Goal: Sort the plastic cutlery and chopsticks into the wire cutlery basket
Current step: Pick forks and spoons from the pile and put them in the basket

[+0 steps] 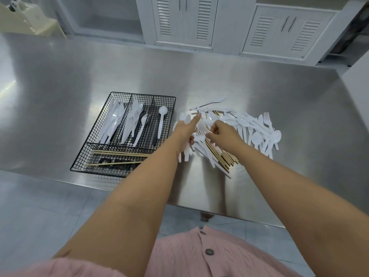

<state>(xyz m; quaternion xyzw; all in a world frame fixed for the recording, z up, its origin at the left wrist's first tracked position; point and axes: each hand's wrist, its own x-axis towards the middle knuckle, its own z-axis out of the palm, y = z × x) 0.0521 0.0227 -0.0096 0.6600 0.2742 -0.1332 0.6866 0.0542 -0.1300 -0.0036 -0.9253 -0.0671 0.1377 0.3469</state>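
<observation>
Left hand (184,130) clamps a white bunch (185,154) of handles, index finger straight. Right hand (223,132) pinches one white piece (202,127) (fork or spoon, too blurred) in the pile (257,126) beside that grip. Wire basket (143,95) sits left of both grips. Risk: thin glossy plastic tangles with tan chopsticks (225,156), so lifting drags neighbours. Smooth steel table (259,86) lets them skid.

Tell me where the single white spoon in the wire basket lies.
Head view: the white spoon lies in the rightmost long compartment of the wire basket, with the loose cutlery pile to the basket's right.
</observation>
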